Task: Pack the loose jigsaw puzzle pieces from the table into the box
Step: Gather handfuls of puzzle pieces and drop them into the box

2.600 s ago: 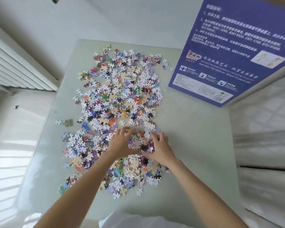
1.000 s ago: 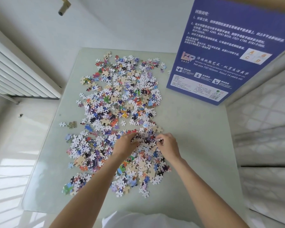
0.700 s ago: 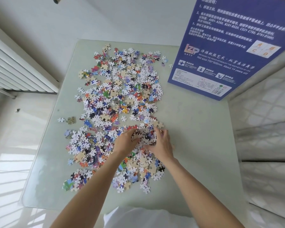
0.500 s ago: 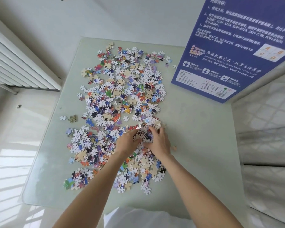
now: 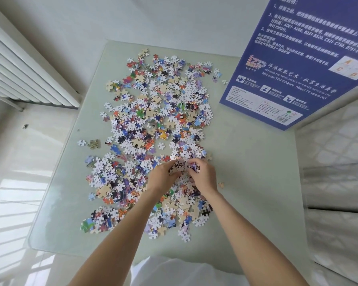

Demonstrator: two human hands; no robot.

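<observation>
Forearms reached up from the near edge of the pale green glass-topped desk (image 5: 256,182), crossing the nearest fringe of the loose, many-coloured cardboard jigsaw puzzle pieces (image 5: 157,120) that lay scattered down its middle. The left hand (image 5: 163,177) and the right hand (image 5: 204,177) met just beside each other over the near half of that spread — each grip curled closed round a small clump of pieces, the two clumps touching between the fingertips. A single tan piece (image 5: 221,184) lay apart on the bare glass just right of the right hand.

Beyond the hands the pieces thickened into a broad heap running toward the far edge, with two strays (image 5: 90,143) lying off to its left. At the far right stood the tall blue cardboard puzzle box (image 5: 293,65), printed with white text, tilted and resting on the desk's far right corner — well apart from the hands. A white ribbed radiator (image 5: 23,71) ran along the wall at far left, and quilted white bedding (image 5: 339,162) lay to the right of the desk.
</observation>
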